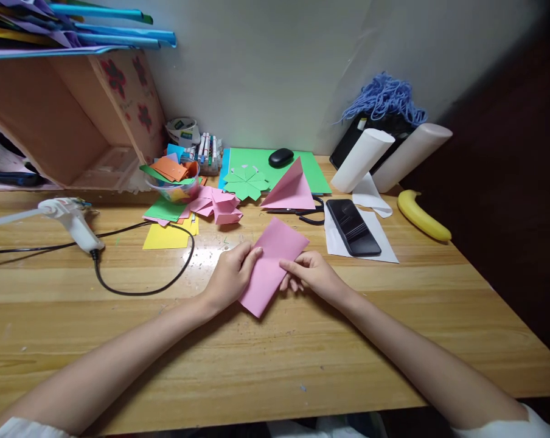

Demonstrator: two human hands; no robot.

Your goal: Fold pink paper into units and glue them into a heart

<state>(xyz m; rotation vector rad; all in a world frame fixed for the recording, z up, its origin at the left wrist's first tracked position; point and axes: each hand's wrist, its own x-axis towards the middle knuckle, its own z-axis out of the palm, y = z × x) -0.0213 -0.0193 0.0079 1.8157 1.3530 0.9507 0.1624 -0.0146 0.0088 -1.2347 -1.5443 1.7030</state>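
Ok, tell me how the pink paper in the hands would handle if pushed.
The pink paper is probably light: it looks thin. It seems fairly stiff, since it spans nearly flat between the left hand and right hand. Its matte look suggests it isn't very slippery.

Glue gun lies left of central paper; phone rests on a sheet to its right, banana farther right; mouse behind.
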